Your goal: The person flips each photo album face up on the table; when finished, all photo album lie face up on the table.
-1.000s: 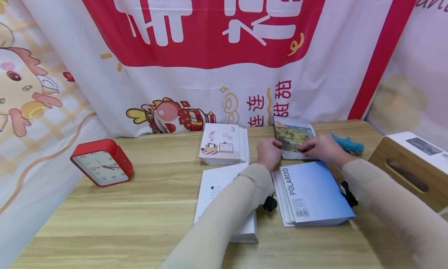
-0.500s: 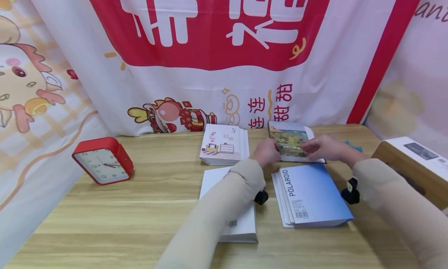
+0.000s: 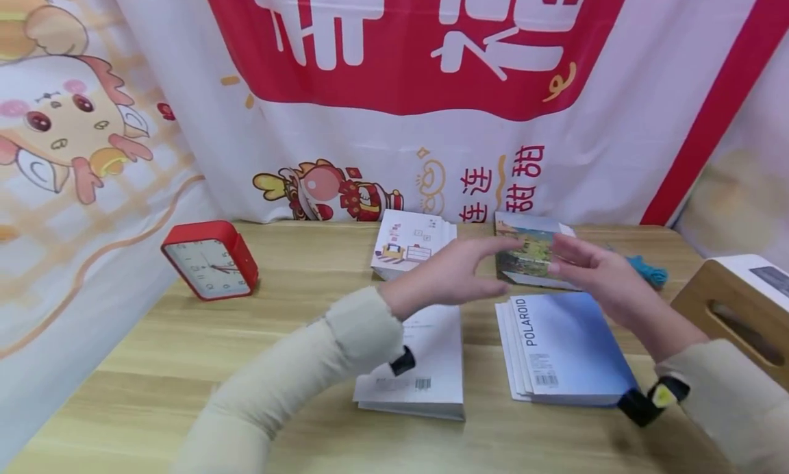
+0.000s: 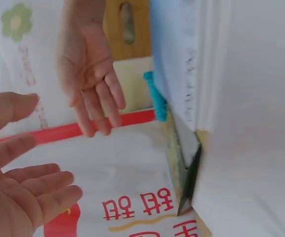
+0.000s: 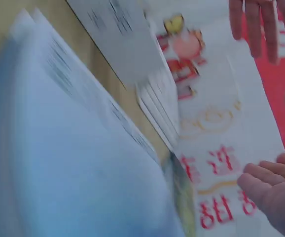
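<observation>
Both hands hover in the air above the books, holding nothing. My left hand [image 3: 453, 272], fingers extended and thumb apart, is over the top of a thick white book [image 3: 431, 371] with a barcode. Facing it, my right hand [image 3: 607, 282] hangs above the far end of a blue book [image 3: 573, 344] marked POLAROID. Beyond the hands lies a smaller book with a landscape picture [image 3: 527, 251] on its cover, partly hidden by fingers. To its left is a small white book [image 3: 407, 238] with a room drawing. The left wrist view shows the right palm [image 4: 90, 64] open too.
A red square clock [image 3: 209, 260] stands at the left of the wooden table [image 3: 296, 337]. On the right are a blue cord-like bundle [image 3: 647, 272] and a wooden-sided box [image 3: 733, 309] with a slot handle. A printed cloth [image 3: 345, 138] hangs behind.
Both hands have let go of the landscape-covered book and lifted back toward me, fingers straightened. That book now lies on the table behind the blue one. The head view has shifted slightly.
</observation>
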The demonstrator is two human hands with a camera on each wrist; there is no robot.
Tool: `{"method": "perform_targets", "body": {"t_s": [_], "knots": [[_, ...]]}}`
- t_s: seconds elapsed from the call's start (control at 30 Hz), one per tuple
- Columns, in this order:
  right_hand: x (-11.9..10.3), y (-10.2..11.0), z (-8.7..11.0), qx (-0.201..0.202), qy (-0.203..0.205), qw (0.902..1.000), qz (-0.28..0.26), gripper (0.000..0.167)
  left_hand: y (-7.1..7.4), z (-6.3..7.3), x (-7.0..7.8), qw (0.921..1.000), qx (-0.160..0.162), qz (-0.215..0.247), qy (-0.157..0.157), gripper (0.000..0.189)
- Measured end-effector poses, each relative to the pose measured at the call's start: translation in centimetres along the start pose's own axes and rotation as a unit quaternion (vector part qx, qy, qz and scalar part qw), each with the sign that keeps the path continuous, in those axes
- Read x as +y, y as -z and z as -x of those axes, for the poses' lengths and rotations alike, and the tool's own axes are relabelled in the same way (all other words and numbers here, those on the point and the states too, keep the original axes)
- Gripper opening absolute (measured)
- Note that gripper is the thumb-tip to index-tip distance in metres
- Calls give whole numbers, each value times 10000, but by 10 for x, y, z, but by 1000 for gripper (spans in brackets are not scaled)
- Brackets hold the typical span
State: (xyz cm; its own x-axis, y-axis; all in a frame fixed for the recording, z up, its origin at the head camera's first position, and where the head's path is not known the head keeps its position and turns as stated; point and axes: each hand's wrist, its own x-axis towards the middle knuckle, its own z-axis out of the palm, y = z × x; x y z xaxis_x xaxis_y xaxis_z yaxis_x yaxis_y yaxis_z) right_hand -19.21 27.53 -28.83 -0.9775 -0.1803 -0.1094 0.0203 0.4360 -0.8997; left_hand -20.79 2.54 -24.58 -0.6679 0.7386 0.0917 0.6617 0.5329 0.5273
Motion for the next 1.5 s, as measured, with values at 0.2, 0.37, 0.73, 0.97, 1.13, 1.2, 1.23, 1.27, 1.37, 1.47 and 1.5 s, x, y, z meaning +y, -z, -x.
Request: {"method": "perform_targets", "body": {"t_s": [0.2,0.37,0.73,0.97,1.13,1.2,1.23,1.27,1.37,1.47,1.5], "knots": [[12,-42,33,-479,1159,9851,-1176,80,-7,39,-2,9962,-388,-180,-763,72],[18,-73,46,-788,1284,9672,-2045,85,-20,62,-13,9942,-770,-213,-714,80],[34,-115,54,-1445,463,9719,-1802,104,-43,85,-28,9910,-983,-897,-106,82],[40,-135,56,-1532,499,9730,-1651,110,-52,93,-32,9896,-843,-1162,-40,80],[49,-142,56,-1258,922,9842,-840,106,-60,99,-31,9886,-664,-1348,30,80],[51,-145,55,-1153,1117,9860,-459,105,-63,99,-29,9862,-594,-1544,76,78],[52,-147,54,-1096,1190,9864,-298,104,-64,100,-27,9845,-561,-1658,102,77],[52,-148,53,-1026,1254,9867,-158,104,-65,100,-26,9823,-534,-1790,126,76],[51,-153,53,-824,1445,9858,240,103,-66,100,-21,9759,-473,-2121,182,73],[49,-159,54,-575,1546,9842,643,102,-67,100,-20,9733,-415,-2248,187,72],[49,-160,55,-492,1602,9826,797,101,-67,100,-21,9735,-395,-2247,150,71]]}}
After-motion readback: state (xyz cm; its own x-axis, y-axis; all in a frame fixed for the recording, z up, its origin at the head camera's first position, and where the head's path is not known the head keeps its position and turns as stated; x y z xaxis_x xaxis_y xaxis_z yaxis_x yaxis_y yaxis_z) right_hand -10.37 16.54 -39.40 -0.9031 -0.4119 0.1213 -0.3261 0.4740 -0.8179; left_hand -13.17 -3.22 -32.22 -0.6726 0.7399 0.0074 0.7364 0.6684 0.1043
